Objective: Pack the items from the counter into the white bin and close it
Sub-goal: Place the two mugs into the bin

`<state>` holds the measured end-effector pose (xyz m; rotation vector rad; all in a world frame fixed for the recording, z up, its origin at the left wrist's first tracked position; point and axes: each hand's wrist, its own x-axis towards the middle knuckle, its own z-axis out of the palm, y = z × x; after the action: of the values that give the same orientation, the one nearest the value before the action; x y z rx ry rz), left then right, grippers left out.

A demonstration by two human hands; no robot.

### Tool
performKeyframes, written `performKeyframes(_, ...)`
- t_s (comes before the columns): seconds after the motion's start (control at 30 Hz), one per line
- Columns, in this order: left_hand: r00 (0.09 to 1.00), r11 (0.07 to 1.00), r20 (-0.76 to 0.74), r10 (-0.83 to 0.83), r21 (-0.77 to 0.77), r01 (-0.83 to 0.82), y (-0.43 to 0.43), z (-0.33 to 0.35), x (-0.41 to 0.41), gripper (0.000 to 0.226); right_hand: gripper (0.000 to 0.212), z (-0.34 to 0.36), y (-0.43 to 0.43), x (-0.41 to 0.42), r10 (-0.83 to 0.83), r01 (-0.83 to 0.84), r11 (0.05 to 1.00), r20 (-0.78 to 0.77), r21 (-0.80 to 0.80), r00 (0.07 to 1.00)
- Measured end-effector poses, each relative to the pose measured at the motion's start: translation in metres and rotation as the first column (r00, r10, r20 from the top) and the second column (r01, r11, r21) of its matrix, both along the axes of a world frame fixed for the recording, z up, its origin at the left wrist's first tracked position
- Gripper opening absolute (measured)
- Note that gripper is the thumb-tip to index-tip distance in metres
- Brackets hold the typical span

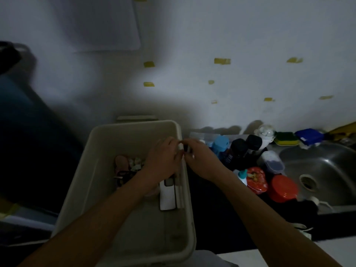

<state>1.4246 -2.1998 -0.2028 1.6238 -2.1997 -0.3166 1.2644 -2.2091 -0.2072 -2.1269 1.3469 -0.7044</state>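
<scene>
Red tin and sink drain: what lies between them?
An orange tub lies between the red tin and the sink drain, close beside the tin. The head view shows it.

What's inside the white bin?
In the white bin: a pink item, small pale pieces, something black, a flat white rectangular item. The left hand, pinching a small item with the right hand, covers what lies beneath it.
</scene>
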Motion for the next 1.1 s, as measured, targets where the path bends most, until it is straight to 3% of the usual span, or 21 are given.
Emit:
performKeyframes(0.23, 0.996, 0.995, 0.029, -0.079, -0.052, 0.081, -0.006, -0.004, -0.063, 0.03, 0.029, -0.023, 0.0, -0.079, -0.081, 0.081, 0.994, -0.006, 0.068, 0.997)
performKeyframes(0.5, 0.989, 0.995, 0.126, -0.082, 0.071, 0.074, 0.015, -0.04, -0.105, 0.037, 0.041, -0.067, 0.006, -0.106, 0.005, 0.004, 0.983, -0.046, 0.186, 0.999)
performKeyframes(0.73, 0.983, 0.97, 0.011, 0.185, 0.16, -0.184, 0.054, -0.07, -0.147, 0.041, 0.037, -0.097, 0.011, -0.133, 0.115, -0.108, 0.978, -0.029, 0.179, 0.993)
performKeyframes(0.9, 0.908, 0.874, -0.076, 0.412, 0.312, -0.371, 0.087, -0.106, -0.161, 0.05, 0.041, -0.12, 0.013, -0.141, 0.133, -0.112, 0.97, -0.088, 0.215, 0.987)
performKeyframes(1.1, 0.821, 0.818, -0.24, 0.518, 0.421, -0.393, 0.114, -0.142, -0.159, 0.046, 0.042, -0.143, 0.028, -0.118, 0.292, -0.257, 0.923, -0.085, 0.286, 0.953)
